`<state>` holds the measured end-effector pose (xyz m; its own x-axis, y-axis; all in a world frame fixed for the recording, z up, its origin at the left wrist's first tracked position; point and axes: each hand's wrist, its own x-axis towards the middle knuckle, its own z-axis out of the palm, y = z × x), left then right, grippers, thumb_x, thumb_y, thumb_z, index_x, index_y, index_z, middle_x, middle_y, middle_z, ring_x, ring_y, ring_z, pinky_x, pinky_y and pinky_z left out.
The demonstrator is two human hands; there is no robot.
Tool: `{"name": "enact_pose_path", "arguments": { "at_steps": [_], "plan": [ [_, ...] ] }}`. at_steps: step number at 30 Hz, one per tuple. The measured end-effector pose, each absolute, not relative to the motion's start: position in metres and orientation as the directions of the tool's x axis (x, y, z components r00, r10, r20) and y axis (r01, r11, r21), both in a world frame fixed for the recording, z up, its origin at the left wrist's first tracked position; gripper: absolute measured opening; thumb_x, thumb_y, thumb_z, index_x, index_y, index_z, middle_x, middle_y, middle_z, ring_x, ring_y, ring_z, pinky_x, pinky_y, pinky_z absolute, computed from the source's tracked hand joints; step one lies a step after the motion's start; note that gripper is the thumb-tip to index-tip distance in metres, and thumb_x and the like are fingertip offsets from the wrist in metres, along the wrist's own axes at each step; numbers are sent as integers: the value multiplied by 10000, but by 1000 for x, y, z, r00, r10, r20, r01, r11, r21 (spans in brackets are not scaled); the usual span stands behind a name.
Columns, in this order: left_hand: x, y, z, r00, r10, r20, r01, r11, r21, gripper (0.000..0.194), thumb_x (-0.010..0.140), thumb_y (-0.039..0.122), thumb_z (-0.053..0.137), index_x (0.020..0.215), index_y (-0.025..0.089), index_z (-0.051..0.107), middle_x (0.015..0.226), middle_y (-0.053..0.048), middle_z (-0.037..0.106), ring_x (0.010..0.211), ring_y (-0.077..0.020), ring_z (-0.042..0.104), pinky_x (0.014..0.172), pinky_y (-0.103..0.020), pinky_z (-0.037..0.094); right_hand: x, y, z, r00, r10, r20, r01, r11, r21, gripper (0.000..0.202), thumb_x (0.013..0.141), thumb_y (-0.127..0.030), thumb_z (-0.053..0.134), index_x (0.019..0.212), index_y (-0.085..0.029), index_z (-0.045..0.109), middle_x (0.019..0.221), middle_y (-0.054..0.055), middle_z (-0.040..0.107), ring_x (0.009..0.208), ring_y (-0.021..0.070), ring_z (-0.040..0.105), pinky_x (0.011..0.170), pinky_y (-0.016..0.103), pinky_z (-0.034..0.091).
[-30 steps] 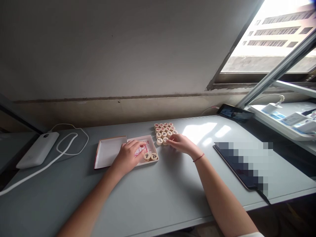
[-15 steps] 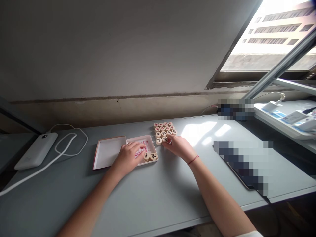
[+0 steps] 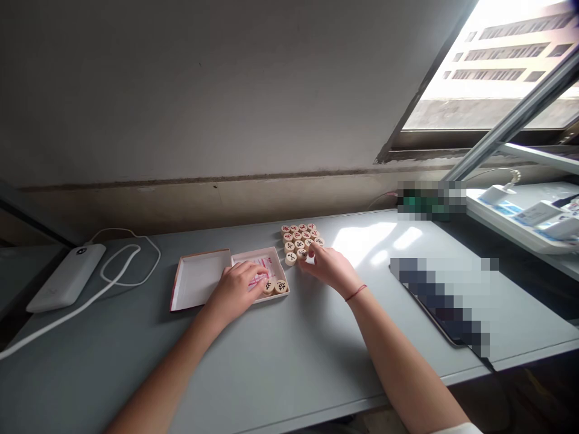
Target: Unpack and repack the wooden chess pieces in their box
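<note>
Several round wooden pieces with red or black characters stand in close rows (image 3: 297,236) on the grey table. At the near end of the rows, my right hand (image 3: 323,263) has its thumb and forefinger apart beside a black-marked piece (image 3: 302,254). To the left of that piece lies another one (image 3: 291,258). My left hand (image 3: 239,286) rests over the shallow open box (image 3: 272,253), fingers curved and apart, its thumb near a piece (image 3: 269,287). One more piece (image 3: 281,286) sits in the box's near right corner.
The box lid (image 3: 201,280) lies open side up, left of the box. A white power bank (image 3: 67,276) and white cable (image 3: 93,306) are at the left. On the right lies a dark-edged, partly pixelated object (image 3: 438,310). A white shelf (image 3: 520,226) stands beyond.
The fingers of my right hand have opened and lifted slightly off the near black-marked piece, which stays in the row. My left hand has barely moved.
</note>
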<state>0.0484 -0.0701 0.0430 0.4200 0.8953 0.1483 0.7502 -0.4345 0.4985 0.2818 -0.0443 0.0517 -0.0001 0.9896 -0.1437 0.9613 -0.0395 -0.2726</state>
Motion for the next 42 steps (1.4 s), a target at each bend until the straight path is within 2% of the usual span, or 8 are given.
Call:
{"name": "enact_pose_path", "arguments": {
  "at_steps": [3,7,14,25,29,32,35,42],
  "plan": [
    [48,-70,41,421,896,142,752,-433,498,220,906,336,465,960,243,657,1031,-24,689,981,-212,626,913,-369,441,281,-48,58,-51,993,-110,953,15,-302,258,837,-316,533,1070,-220,481,913,53,664,696,186,592,509,248,308],
    [47,-69,39,435,890,137,754,-443,485,226,916,328,455,970,242,656,1042,-19,689,981,-203,622,895,-354,437,272,-52,61,-162,986,-36,940,143,-311,278,847,-264,531,1116,-247,463,1067,51,655,772,177,614,524,238,309],
    [50,-71,37,470,874,119,776,-474,416,270,951,330,402,950,230,653,1007,-20,688,980,-197,604,911,-359,399,255,-51,48,-174,984,-27,968,166,-190,206,882,-243,466,1086,-230,487,998,56,678,736,181,633,470,252,225],
    [49,-70,38,521,844,125,760,-526,381,321,965,321,359,969,214,662,1014,-46,671,991,-210,559,916,-363,400,269,-47,51,-86,993,-82,982,70,-176,225,870,-210,454,1095,-215,459,965,65,673,745,200,620,501,257,250],
    [46,-73,39,527,843,106,772,-527,355,258,922,275,413,970,219,661,1045,-44,655,1021,-226,528,930,-417,383,267,-52,58,-105,994,-40,951,88,-297,253,863,-260,480,1105,-198,438,956,69,655,698,181,585,506,249,277],
    [46,-76,41,545,832,108,765,-546,341,181,830,258,515,939,228,656,1057,-43,644,1058,-248,505,905,-422,390,261,-59,64,-251,967,-43,853,200,-482,276,869,-332,494,1112,-208,450,773,9,623,598,150,520,510,236,298],
    [47,-77,41,553,827,104,762,-552,340,158,812,275,534,915,231,645,1042,-39,646,1053,-253,508,885,-416,396,254,-63,63,-413,905,-98,755,280,-593,196,915,-297,416,1065,-230,524,664,-25,574,548,124,463,522,226,300],
    [49,-77,42,548,831,92,759,-541,363,129,812,260,526,907,218,601,921,-35,655,959,-240,545,834,-374,407,248,-61,51,-459,877,-140,765,310,-564,249,915,-163,378,783,-183,588,692,7,582,570,103,416,537,228,274]
  ]
}}
